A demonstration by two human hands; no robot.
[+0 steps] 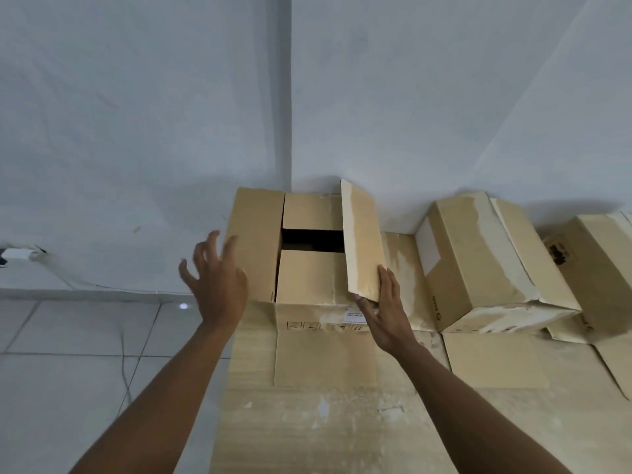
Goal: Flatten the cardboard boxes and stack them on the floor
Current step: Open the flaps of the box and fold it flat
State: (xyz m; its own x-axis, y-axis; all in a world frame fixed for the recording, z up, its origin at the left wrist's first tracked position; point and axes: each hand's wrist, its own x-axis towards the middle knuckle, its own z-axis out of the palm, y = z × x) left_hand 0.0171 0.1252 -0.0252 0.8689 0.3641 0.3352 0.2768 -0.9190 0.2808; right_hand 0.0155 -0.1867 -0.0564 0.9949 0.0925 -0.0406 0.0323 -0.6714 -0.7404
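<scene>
Boxes [485, 261] along wall [136, 114], cable [123, 357] on tiles [68, 388], pinched flap [362, 241]

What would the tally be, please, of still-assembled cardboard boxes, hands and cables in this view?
Assembled cardboard boxes: 3 (open box, tilted box, box at right edge)
Hands: 2 (left hand, right hand)
White cable: 1
Total: 6
The flattened cardboard underneath overlaps; its sheets cannot be counted.
</scene>
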